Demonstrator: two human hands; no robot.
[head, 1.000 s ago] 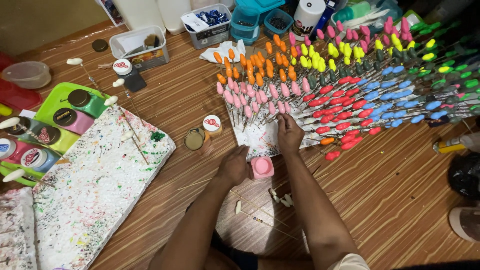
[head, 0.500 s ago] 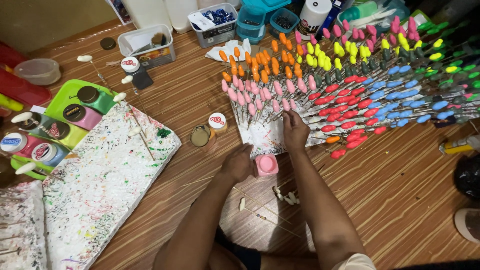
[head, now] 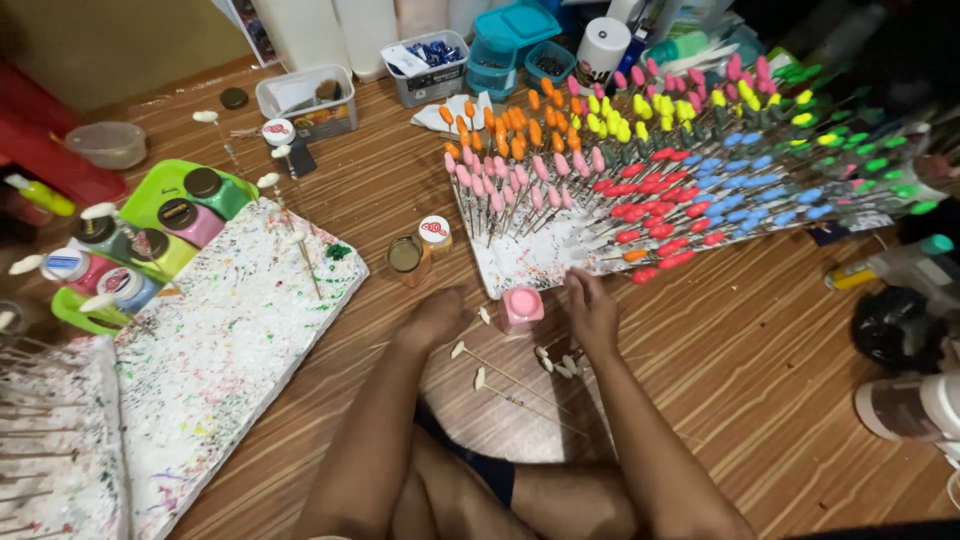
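Observation:
My left hand rests on the wooden floor with its fingers curled under, just left of a small pink paint jar. What it holds, if anything, is hidden. My right hand lies flat to the right of the jar, fingertips at the edge of the paint-spattered white sheet. On that sheet lie rows of sticks with painted tips in orange, pink, yellow, red, blue and green. Several unpainted white-tipped sticks lie on the floor between my arms.
An open brown jar and its white lid stand left of the sheet. A spattered white board and a green tray of paint bottles lie at left. Plastic containers line the back, and a glue gun lies at right.
My left hand has slid left, away from the pink jar. My right hand has drawn back from the painted sticks to the sheet's near edge.

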